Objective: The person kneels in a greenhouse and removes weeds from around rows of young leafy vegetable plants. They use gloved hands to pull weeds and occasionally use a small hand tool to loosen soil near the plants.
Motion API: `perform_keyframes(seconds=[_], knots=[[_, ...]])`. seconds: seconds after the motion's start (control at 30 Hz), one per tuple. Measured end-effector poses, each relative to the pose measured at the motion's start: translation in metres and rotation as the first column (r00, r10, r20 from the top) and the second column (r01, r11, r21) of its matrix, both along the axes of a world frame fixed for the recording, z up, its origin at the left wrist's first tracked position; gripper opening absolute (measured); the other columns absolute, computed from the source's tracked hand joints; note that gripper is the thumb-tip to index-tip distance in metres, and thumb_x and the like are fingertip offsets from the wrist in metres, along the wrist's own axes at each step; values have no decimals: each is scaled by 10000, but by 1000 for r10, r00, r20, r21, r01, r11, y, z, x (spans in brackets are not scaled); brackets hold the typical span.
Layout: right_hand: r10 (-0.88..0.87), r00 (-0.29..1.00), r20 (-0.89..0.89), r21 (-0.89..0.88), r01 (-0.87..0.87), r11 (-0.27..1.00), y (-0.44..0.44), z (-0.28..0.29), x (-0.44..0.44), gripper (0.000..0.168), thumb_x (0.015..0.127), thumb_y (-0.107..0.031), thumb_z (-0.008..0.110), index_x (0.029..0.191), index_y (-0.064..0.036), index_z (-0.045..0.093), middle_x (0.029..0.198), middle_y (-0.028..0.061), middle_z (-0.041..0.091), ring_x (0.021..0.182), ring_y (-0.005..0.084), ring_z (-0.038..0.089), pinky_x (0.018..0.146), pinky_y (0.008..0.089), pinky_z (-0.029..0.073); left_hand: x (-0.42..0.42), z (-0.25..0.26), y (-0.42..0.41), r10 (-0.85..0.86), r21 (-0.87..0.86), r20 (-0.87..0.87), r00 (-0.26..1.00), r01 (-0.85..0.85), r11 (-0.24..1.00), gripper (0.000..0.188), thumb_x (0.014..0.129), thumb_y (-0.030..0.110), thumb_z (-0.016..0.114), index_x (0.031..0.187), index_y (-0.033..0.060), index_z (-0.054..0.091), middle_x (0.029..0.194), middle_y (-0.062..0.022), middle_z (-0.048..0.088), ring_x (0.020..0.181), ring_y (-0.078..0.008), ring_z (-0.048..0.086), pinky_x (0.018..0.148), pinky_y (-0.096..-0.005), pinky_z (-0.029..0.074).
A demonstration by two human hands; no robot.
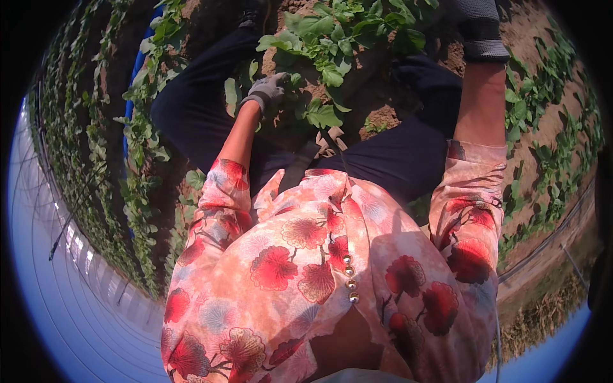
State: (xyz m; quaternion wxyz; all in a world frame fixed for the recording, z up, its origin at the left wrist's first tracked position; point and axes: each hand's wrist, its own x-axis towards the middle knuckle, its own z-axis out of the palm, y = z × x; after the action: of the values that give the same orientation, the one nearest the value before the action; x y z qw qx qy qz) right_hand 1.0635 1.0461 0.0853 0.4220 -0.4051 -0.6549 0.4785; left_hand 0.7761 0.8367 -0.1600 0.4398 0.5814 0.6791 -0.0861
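My left hand [269,90], in a grey knit glove, is low among leaves between my legs. Its fingers are bent toward the foliage, and whether they grip a stem is hidden. A clump of green leafy plants [316,28] grows ahead of me from brown soil [383,117]. One broad leaf [322,114] hangs closer to my lap, right of the left hand. Stretched far forward on the right is my right hand [481,31], in a grey glove with a dark band. Its fingers run into the dark upper rim, so their hold cannot be seen.
My dark-trousered legs [191,95] are spread on both sides of the plants. A blue hose or pipe [136,72] runs along a crop row [143,191] on the left. More crop rows [541,119] line the right, with dry vegetation [541,321] beyond.
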Motion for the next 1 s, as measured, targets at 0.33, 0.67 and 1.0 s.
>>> perform_keyframes(seconds=[0.33, 0.67, 1.0], knots=[[-36, 991, 125, 36, 32, 999, -16, 16, -9, 196, 827, -80, 581, 1007, -23, 634, 814, 26, 646, 684, 56, 564, 574, 191, 448, 16, 43, -27, -460, 0, -289, 839, 481, 877, 402, 775, 265, 542, 1177, 251, 544, 1198, -30, 539, 1153, -243, 466, 937, -411, 354], [-90, 992, 84, 89, 82, 993, -7, -2, -10, 204, 842, -78, 562, 1032, -30, 621, 807, 24, 638, 665, 61, 560, 569, 189, 454, 12, 57, 7, -462, -177, -139, 876, 437, 882, 389, 741, 239, 526, 1122, 184, 587, 1085, -100, 599, 1025, -266, 557, 854, -382, 423], [-70, 976, 205, 82, 54, 995, -3, 1, -11, 188, 835, -100, 578, 1004, -46, 639, 778, 25, 633, 642, 63, 543, 561, 200, 448, -24, 26, 51, -28, 134, -332, 943, 77, 988, 308, 809, 345, 527, 1058, 188, 619, 1007, -115, 625, 926, -298, 600, 774, -414, 479]])
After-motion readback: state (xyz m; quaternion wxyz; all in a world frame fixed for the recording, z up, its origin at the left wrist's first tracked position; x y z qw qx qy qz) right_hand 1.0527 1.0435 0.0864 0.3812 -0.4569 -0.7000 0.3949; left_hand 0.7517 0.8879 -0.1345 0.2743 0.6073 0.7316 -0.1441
